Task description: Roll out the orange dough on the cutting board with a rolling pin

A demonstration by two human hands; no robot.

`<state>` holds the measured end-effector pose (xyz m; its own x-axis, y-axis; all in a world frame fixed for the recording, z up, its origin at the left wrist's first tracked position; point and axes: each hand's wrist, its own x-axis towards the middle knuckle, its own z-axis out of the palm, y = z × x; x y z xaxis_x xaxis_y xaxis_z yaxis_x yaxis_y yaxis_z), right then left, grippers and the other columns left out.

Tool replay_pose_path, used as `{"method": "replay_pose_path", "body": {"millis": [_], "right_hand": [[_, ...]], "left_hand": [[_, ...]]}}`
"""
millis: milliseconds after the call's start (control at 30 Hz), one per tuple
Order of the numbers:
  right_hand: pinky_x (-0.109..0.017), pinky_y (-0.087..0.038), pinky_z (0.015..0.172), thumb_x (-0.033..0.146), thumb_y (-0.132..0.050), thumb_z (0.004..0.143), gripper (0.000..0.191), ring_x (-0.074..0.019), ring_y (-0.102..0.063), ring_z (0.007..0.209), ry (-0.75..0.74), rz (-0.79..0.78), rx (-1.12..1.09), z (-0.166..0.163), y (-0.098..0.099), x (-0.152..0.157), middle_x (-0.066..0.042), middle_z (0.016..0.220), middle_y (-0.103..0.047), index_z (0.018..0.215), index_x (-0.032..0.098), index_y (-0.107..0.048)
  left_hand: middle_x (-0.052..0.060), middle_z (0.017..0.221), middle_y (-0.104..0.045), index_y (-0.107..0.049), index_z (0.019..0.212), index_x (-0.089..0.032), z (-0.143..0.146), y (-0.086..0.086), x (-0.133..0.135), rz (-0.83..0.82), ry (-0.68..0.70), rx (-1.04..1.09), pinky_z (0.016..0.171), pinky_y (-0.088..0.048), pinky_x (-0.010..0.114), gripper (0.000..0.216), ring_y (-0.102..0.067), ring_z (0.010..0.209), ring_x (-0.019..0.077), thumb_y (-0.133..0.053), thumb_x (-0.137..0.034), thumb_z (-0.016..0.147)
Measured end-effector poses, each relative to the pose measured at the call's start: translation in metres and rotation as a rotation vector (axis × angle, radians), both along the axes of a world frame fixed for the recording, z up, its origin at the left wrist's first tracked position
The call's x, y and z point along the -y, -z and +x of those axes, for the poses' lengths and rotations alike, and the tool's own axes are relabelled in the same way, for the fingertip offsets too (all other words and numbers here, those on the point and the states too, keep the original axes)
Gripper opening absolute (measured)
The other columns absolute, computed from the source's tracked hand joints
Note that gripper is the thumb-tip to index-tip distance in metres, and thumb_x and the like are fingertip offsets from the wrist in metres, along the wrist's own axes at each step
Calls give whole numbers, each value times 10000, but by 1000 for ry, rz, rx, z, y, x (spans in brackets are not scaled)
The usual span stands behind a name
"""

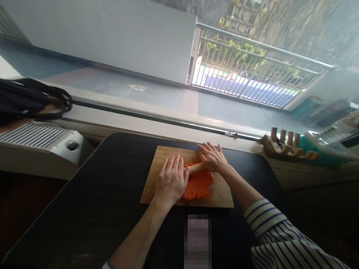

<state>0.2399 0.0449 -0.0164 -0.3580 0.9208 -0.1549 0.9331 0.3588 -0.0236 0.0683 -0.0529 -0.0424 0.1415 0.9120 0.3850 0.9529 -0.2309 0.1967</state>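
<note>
A wooden rolling pin (197,168) lies across a flattened sheet of orange dough (198,187) with ragged edges. Under the dough is a light wooden board (150,179). My left hand (171,180) presses flat on the left end of the pin, fingers stretched forward. On the pin's right end rests my right hand (213,157), palm down with its fingers spread. Only the pin's middle shows between the hands; both its ends are covered. Whether the orange mass is play dough or edible dough I cannot tell.
The board sits on a dark table (84,194) by a window. A pixelated object (198,241) lies near the front. Beyond the right corner, a wooden rack with pegs (286,144) stands before a teal container (314,157). Left are a white box (63,144) and a black bag (25,99).
</note>
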Motion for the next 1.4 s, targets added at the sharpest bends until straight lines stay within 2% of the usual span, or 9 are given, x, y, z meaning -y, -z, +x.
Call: {"method": "replay_pose_path", "body": {"millis": [100,200,400,567,667,767,967,1200,1400], "right_hand": [[-617,-89,1085,321,-274,887,553,-251,-149,1400,-3,-23,-12,-4,-4,-4,-52,1505,-276,1433,232,-285],[-613,-76,1086,316,-259,897,540,-248,-149,1401,2,-2,-16,0,-4,5,-56,1504,-279,1428,232,-298],[-597,-28,1097,307,-205,919,538,-237,-141,1404,54,114,-50,16,8,46,-69,1499,-285,1426,165,-310],[-513,-67,1129,306,-157,935,560,-221,-112,1411,141,196,-28,22,17,80,-80,1515,-232,1439,88,-271],[-482,-80,1136,302,-149,937,560,-212,-110,1411,166,191,0,23,17,88,-74,1519,-216,1442,89,-267],[-512,-87,1128,299,-168,928,561,-220,-121,1409,161,140,10,20,13,78,-71,1514,-231,1440,96,-276],[-589,-63,1101,295,-178,907,565,-238,-164,1399,137,32,23,8,7,38,-79,1506,-253,1424,114,-315],[-613,-62,1090,318,-221,890,608,-241,-98,1410,143,-20,20,-5,5,3,-67,1536,-154,1467,132,-178],[-613,-50,1091,350,-244,885,620,-235,-100,1410,119,-50,-33,-14,-1,-9,-78,1532,-173,1461,125,-190]], "left_hand": [[180,1300,-541,-541,1246,-36,-2,0,-3,5,-17,-1,1066,-320,451,502,-487,1223,291,-307,-352,934],[176,1286,-554,-554,1236,-50,0,1,0,26,-5,-4,1063,-323,462,488,-495,1216,291,-314,-345,931],[179,1307,-533,-548,1238,-42,6,0,18,49,52,-12,1095,-276,471,476,-466,1246,283,-322,-328,931],[149,1348,-496,-540,1258,-82,7,0,35,64,110,36,1090,-301,455,459,-455,1260,261,-326,-320,930],[123,1369,-477,-517,1288,-116,7,2,41,70,130,49,1080,-323,445,453,-431,1280,253,-329,-316,927],[138,1381,-457,-489,1307,-88,8,3,38,72,109,36,1085,-313,442,473,-416,1291,258,-332,-322,927],[200,1358,-468,-474,1300,-10,10,4,21,47,18,27,1082,-300,452,531,-431,1274,297,-335,-359,925],[218,1326,-501,-512,1262,6,4,2,1,2,-16,31,1077,-297,460,554,-450,1255,312,-324,-391,925],[208,1292,-538,-544,1234,-5,0,-2,-6,-10,-38,-17,1056,-336,446,546,-478,1231,304,-302,-390,932]]}}
